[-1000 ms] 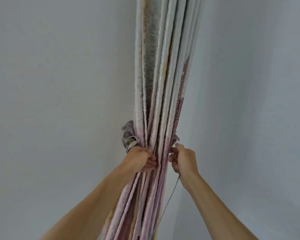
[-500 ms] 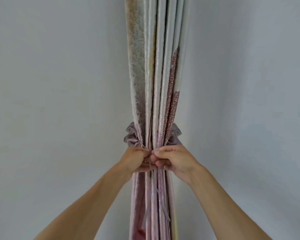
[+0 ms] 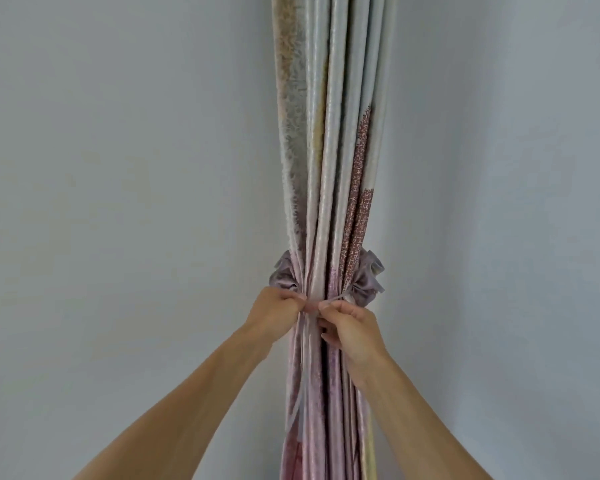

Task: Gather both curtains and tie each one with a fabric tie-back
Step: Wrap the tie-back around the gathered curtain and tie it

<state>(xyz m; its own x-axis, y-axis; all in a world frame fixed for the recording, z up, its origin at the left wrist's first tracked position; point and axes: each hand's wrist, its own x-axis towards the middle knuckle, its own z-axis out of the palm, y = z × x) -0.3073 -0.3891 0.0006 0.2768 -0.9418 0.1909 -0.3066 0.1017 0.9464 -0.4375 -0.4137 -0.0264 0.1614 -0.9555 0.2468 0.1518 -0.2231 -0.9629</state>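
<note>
A gathered curtain (image 3: 329, 161), pale grey with pink and brown patterned folds, hangs in a tight bundle in the room corner. A mauve fabric tie-back (image 3: 366, 282) wraps round it, its ruffled ends bunching out at the left and right sides. My left hand (image 3: 277, 315) pinches the tie-back's thin ribbon at the front of the bundle. My right hand (image 3: 350, 329) pinches the ribbon just to the right, fingertips nearly touching the left hand. A loose ribbon end (image 3: 300, 386) dangles below my left hand. The second curtain is out of view.
Plain grey-white walls (image 3: 118, 202) meet in a corner behind the curtain. Nothing else shows on either side.
My hands came together from either side of the bundle to its front. The tie-back's right ruffle now shows, and the ribbon is drawn across between my fingertips.
</note>
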